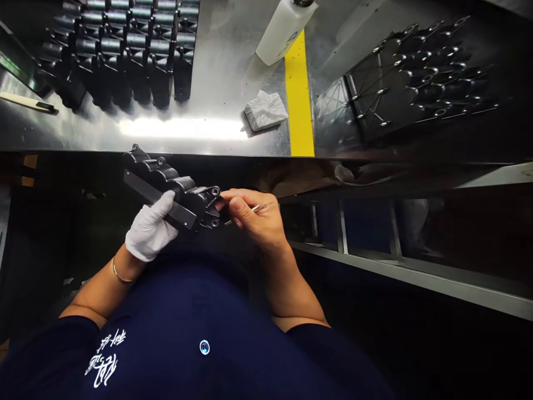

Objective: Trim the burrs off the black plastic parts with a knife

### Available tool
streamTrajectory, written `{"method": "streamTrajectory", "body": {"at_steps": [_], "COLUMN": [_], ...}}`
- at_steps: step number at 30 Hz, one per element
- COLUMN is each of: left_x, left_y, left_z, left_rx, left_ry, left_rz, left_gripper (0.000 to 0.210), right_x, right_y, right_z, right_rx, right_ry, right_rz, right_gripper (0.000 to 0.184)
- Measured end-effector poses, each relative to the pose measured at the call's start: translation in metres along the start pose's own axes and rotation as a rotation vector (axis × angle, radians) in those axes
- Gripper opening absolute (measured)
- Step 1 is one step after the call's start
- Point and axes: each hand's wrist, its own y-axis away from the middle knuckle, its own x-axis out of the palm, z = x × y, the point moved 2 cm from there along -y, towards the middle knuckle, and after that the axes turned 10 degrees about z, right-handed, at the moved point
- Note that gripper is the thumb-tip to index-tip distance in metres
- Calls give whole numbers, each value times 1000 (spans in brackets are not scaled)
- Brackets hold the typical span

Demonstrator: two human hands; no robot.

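Observation:
A black moulded part (183, 186) with a row of rounded lobes and screw bosses is held in the air just before the table's front edge. My left hand (152, 228), in a white glove, grips it from below, thumb across its flat side strip. At the part's right end is my bare right hand (254, 214), its fingers pinched round a thin, pale-handled tool (259, 208). Most of that tool lies hidden in the fingers, so its kind cannot be made out. The right fingertips are close against the end of the part.
Rows of similar black parts (137, 55) stand at the table's back left, by a cutter-like pale tool (29, 103). A white bottle (283, 33), crumpled white cloth (266, 111) and yellow tape strip (298, 100) lie mid-table. More black parts (445, 72) sit right.

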Motion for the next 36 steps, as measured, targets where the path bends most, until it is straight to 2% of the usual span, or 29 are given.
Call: {"method": "streamTrajectory", "body": {"at_steps": [6, 10, 13, 15, 17, 19, 22, 25, 28, 36], "left_x": [-7, -6, -12, -19, -24, -27, -27, -23, -20, -14], "left_y": [-6, -8, -6, -4, 0, 3, 6, 7, 7, 6], "left_z": [4, 9, 7, 3, -2, -5, -8, -9, -6, 2], "left_rx": [-153, -268, -240, -189, -137, -115, -140, -191, -212, -166], "left_ry": [224, 320, 298, 214, 90, -22, -119, -179, -201, -79], "left_rz": [-165, -170, -161, -130, -52, 48, 150, 219, 268, 179], "left_gripper": [29, 32, 32, 31, 34, 39, 44, 37, 33, 30], "right_x": [-6, -1, -2, -6, -11, -13, -9, 0, 5, 0], "right_y": [-4, -6, -9, -11, -11, -9, -5, -5, -7, -5], "right_z": [4, -1, -9, -15, -17, -11, 7, 21, 23, 14], "right_rx": [16, -7, -85, -96, -85, -126, -330, -509, -585, -653], "right_ry": [125, 221, 444, 621, 739, 760, 694, 691, 706, 803], "right_rz": [-7, -87, -160, -160, -112, -60, 117, 335, 413, 170], "right_gripper": [31, 32, 33, 31, 29, 27, 33, 45, 50, 51]}}
